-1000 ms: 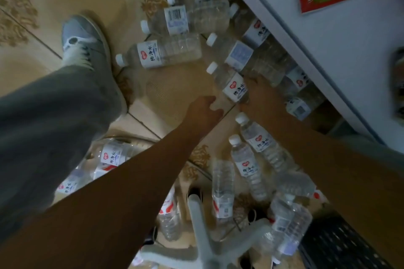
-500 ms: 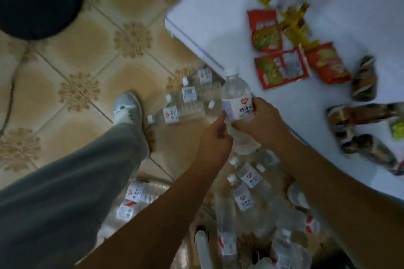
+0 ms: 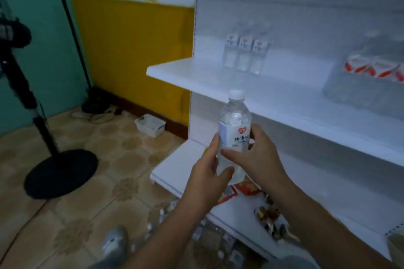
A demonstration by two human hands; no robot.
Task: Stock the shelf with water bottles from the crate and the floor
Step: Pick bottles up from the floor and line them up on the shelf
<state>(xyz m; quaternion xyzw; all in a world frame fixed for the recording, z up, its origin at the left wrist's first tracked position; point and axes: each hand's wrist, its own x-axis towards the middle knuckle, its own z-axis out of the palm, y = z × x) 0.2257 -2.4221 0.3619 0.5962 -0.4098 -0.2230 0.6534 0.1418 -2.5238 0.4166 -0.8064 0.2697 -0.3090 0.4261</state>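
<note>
Both hands (image 3: 251,159) grip clear ribbed bottle (image 3: 235,124).

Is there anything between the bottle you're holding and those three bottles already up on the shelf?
Nothing but bare white shelf. In the head view, the held bottle sits below the shelf's front edge, and the stretch back to the three bottles is bare.

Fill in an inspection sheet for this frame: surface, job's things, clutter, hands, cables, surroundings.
Surface: white upper shelf, mostly bare at its front.
Job's things: held water bottle upright, capped; three shelved bottles in a row at the back; more bottles on the floor, blurred.
Clutter: snack packets on the lower shelf; wrapped pack on the upper shelf.
Hands: left hand and right hand both grip the held bottle.
Cables: black cord down the wall.
Surroundings: standing fan base, white tub, tiled floor.
</note>
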